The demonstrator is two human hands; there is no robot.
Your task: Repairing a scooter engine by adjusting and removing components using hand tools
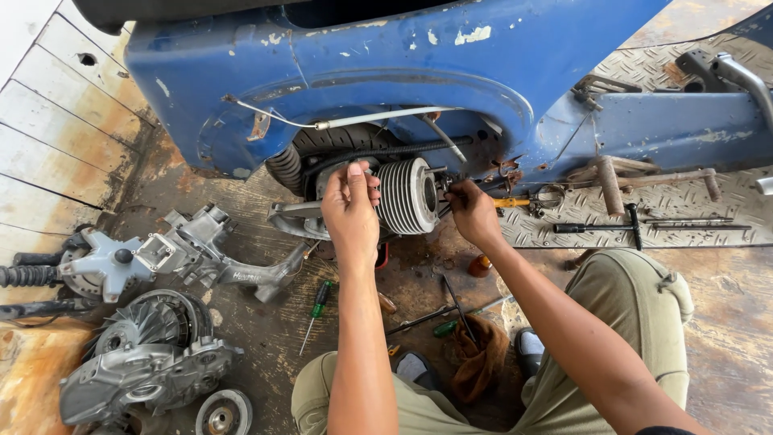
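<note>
Gripping the finned engine cylinder (405,196) low in the blue scooter body (338,72), the left hand (352,211) has its fingers closed on the left end. The right hand (471,211) pinches a small fitting at the right face. Judged best: steady the cylinder, work squarely, avoid the cable (378,119).

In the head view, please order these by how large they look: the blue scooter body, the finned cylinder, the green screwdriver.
1. Blue scooter body, by far the largest.
2. Finned cylinder.
3. Green screwdriver, thinnest and smallest, though almost as long as the cylinder.
</note>
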